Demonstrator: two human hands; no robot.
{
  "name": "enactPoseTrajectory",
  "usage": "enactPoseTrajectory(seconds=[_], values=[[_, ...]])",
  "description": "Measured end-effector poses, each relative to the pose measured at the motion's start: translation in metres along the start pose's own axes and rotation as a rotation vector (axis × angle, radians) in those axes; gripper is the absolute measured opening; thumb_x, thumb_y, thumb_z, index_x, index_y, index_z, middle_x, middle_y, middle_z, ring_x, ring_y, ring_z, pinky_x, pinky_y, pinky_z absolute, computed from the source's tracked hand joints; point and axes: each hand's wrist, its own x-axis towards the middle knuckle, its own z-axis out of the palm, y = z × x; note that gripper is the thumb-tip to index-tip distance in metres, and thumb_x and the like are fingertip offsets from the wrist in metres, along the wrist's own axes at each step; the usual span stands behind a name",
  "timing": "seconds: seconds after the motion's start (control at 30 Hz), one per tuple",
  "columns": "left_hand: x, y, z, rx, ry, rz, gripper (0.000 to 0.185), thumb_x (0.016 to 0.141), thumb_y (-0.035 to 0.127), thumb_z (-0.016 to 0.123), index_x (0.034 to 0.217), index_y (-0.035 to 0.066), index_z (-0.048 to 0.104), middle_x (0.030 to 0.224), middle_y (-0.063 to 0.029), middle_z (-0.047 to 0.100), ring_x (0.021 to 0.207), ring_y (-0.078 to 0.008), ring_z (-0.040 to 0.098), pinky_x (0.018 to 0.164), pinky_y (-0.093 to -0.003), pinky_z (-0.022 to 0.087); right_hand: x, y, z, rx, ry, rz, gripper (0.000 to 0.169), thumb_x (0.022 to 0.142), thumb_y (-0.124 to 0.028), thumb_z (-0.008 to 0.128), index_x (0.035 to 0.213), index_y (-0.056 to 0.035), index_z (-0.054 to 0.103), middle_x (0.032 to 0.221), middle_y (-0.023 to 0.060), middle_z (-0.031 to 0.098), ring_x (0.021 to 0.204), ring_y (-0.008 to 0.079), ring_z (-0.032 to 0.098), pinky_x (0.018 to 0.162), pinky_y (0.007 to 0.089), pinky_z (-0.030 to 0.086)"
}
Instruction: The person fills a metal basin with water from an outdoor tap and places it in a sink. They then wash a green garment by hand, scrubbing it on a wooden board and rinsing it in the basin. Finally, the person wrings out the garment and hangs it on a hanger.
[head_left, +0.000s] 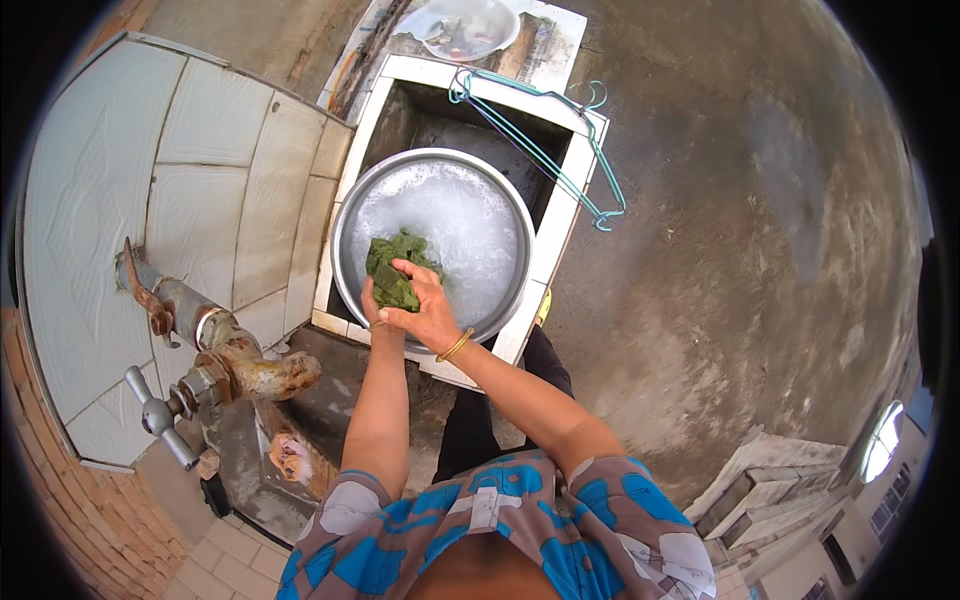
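A bunched wet green cloth (394, 274) is between my two hands, over the near left part of a round metal basin (527, 251). My left hand (370, 301) is at its lower left edge, mostly hidden behind the cloth and my other hand. My right hand (429, 309) lies on its near right side, fingers curled on it. The basin holds cloudy, sudsy water (469, 217) and rests on a white-tiled sink (541, 255). A bracelet circles each wrist.
Teal and purple wire hangers (607, 176) lie across the sink's right rim. A translucent plastic bowl (480, 30) stands beyond the sink. At the left, a rusty tap (262, 375) juts from a tiled wall (199, 217). Concrete floor (712, 262) extends to the right.
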Motion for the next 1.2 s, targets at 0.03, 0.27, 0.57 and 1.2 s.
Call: enactPoseTrajectory(seconds=[0.03, 0.27, 0.57, 1.2], values=[[-0.003, -0.003, 0.014, 0.045, 0.100, 0.047, 0.031, 0.093, 0.027, 0.041, 0.108, 0.004, 0.055, 0.100, -0.0103, 0.062, 0.085, -0.0234, 0.063, 0.073, -0.0365, 0.054, 0.002, 0.025, 0.005, -0.234, 0.051, -0.077, 0.044, 0.069, -0.027, 0.072, 0.106, -0.0053, 0.063, 0.130, 0.0077, 0.045, 0.115, 0.0246, 0.041, 0.098, 0.0388, 0.031], [-0.035, -0.004, 0.063, 0.185, 0.083, 0.165, 0.047, 0.075, 0.003, 0.044, 0.121, 0.000, 0.048, 0.115, -0.0112, 0.056, 0.103, -0.0260, 0.056, 0.091, -0.0403, 0.046, 0.081, 0.049, -0.030, 0.181, 0.086, 0.358, 0.025, 0.076, -0.009, 0.065, 0.099, -0.0001, 0.062, 0.087, 0.0030, 0.065, 0.075, 0.0089, 0.058, 0.066, 0.0242, 0.050], [-0.012, 0.009, 0.043, 0.108, 0.134, 0.156, 0.027, 0.091, 0.023, 0.047, 0.110, 0.005, 0.052, 0.102, -0.0062, 0.058, 0.088, -0.0185, 0.058, 0.076, -0.0315, 0.050, 0.046, 0.011, 0.027, -0.367, 0.115, 0.016, 0.026, 0.066, -0.012, 0.063, 0.091, -0.0054, 0.059, 0.112, 0.0123, 0.059, 0.103, 0.0292, 0.050, 0.089, 0.0367, 0.040], [0.014, -0.001, 0.012, 2.015, -0.097, 0.302, 0.089, 0.069, 0.004, 0.067, 0.141, 0.003, 0.017, 0.142, -0.0335, 0.006, 0.131, -0.0471, 0.015, 0.104, -0.0449, 0.026, 0.053, 0.042, -0.051, -1.175, -0.386, 0.134, 0.071, 0.077, -0.020, 0.068, 0.138, -0.0166, 0.032, 0.146, 0.0193, 0.012, 0.129, 0.0433, 0.024, 0.100, 0.0426, 0.037]])
